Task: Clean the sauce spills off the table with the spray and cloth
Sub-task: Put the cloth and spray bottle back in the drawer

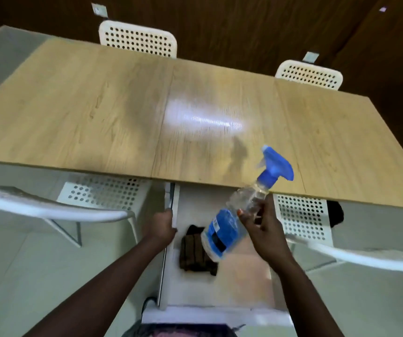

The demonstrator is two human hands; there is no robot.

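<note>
Right hand (pixel 262 229) — spray bottle (pixel 234 215) in grip

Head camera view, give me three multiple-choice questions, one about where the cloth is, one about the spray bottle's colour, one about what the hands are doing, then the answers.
1. Where does the brown cloth lie?
A. On the tabletop
B. In the open white drawer under the table
C. On a chair seat

2. What colour is the spray bottle's trigger head?
A. Blue
B. Red
C. Green

3. What is the right hand doing?
A. Lying flat on the table
B. Wiping with the cloth
C. Holding the spray bottle tilted in the air

Answers: 1 B, the cloth sits inside the pulled-out drawer, whose edge the left hand holds. 2 A, the nozzle and trigger are blue. 3 C, the fingers wrap the bottle's clear body above the drawer.
</note>
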